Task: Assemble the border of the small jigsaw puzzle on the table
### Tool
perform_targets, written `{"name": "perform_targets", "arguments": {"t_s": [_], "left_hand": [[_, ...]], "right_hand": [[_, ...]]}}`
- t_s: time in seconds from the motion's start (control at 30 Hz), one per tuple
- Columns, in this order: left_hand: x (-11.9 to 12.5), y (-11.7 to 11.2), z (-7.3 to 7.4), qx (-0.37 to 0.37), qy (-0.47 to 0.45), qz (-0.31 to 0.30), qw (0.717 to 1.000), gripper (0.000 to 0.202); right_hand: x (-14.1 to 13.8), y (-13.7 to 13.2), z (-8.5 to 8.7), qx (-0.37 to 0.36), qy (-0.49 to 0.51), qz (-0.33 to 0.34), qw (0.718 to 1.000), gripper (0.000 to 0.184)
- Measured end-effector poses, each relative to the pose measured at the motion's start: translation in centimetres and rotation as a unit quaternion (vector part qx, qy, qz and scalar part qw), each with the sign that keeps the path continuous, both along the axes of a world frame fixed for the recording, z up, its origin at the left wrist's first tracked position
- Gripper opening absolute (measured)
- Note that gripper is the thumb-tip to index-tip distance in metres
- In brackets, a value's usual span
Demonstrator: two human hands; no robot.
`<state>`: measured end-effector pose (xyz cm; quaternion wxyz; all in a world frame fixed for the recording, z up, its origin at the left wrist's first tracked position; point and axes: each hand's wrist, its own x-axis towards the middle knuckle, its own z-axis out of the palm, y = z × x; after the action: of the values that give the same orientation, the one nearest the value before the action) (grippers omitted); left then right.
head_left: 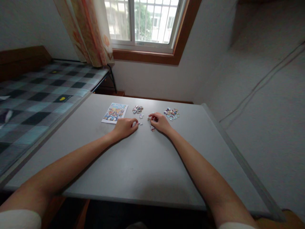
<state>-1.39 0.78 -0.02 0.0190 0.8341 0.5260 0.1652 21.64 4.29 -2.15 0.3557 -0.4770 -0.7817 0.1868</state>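
Observation:
My left hand [125,126] rests on the grey table [133,165] with its fingers curled and pinched on a small puzzle piece at its tip. My right hand [160,122] lies close by, fingers bent and pinching a puzzle piece near a few loose pieces [152,128]. A small heap of puzzle pieces [137,109] sits just beyond the hands. A larger heap [171,113] lies to the right of my right hand. A colourful picture card [114,112] lies flat to the left of my left hand.
A bed with a checked cover [35,98] stands against the table's left edge. A window [143,22] with a patterned curtain [90,31] is behind the table. A white wall [262,95] runs along the right side.

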Motion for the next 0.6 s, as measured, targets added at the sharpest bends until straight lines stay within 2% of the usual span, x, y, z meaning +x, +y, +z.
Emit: {"name": "perform_targets", "arguments": {"t_s": [0.6], "left_hand": [[0.07,-0.08,0.18,0.000,0.001,0.000,1.000,0.033]], "right_hand": [[0.08,0.13,-0.32,0.008,0.000,-0.001,1.000,0.025]]}}
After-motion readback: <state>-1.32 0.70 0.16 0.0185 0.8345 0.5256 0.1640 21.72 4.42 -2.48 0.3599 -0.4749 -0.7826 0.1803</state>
